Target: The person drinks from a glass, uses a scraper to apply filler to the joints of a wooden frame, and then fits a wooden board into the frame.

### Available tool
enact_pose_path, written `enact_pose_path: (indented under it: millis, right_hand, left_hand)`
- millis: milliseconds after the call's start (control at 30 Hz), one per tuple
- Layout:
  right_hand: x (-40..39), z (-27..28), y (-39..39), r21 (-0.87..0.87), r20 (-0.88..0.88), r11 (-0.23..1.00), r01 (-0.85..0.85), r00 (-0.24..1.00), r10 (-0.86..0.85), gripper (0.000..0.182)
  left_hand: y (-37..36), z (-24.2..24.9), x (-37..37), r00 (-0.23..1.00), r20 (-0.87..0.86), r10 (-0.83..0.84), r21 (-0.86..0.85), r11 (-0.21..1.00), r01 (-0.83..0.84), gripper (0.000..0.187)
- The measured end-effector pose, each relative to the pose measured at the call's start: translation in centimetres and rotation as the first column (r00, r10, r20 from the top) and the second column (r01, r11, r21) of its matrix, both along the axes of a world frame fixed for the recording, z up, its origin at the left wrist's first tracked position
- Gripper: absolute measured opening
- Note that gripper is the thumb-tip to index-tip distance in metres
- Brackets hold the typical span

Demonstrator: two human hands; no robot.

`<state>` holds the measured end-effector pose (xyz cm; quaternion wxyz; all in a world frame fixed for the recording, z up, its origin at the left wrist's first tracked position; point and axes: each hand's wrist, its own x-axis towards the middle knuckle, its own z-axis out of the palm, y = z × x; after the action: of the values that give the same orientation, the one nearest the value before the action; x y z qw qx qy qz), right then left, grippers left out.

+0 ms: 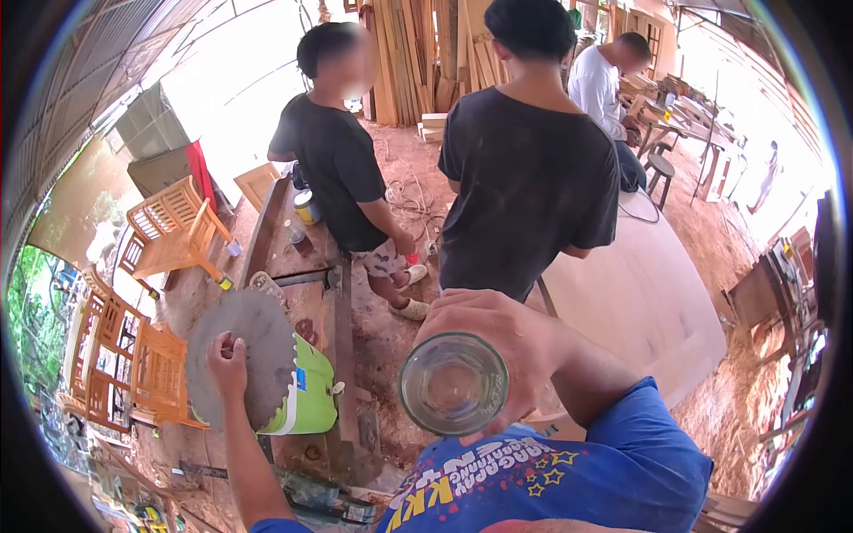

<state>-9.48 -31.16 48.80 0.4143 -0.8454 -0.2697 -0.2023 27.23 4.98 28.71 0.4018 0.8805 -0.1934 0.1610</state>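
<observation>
A clear glass (453, 384) is close in front of the camera, its round base facing me. My right hand (498, 342) is wrapped round it from behind. At the left, my left hand (228, 360) has its fingers curled at the middle of a large grey toothed saw blade (262, 333), gripping it there. The blade stands upright beside a green and white cooler box (311, 391) and hides part of it.
Two people in dark shirts (333, 169) (533, 186) stand ahead; another in white (597, 89) sits farther back. A wide wooden panel (649, 302) lies right. Wooden chairs (164, 235) stand left. A bottle (299, 238) and can (306, 209) are on a bench.
</observation>
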Motion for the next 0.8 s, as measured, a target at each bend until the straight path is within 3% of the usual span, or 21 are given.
enact_pose_path:
  millis: [800]
  right_hand:
    - [1.9,0.9,-0.1,0.012,0.062,0.981,-0.194,0.979,0.193,0.087]
  left_hand:
    - [-0.2,-0.1,0.0,1.000,0.000,0.026,0.009,1.000,-0.026,0.034]
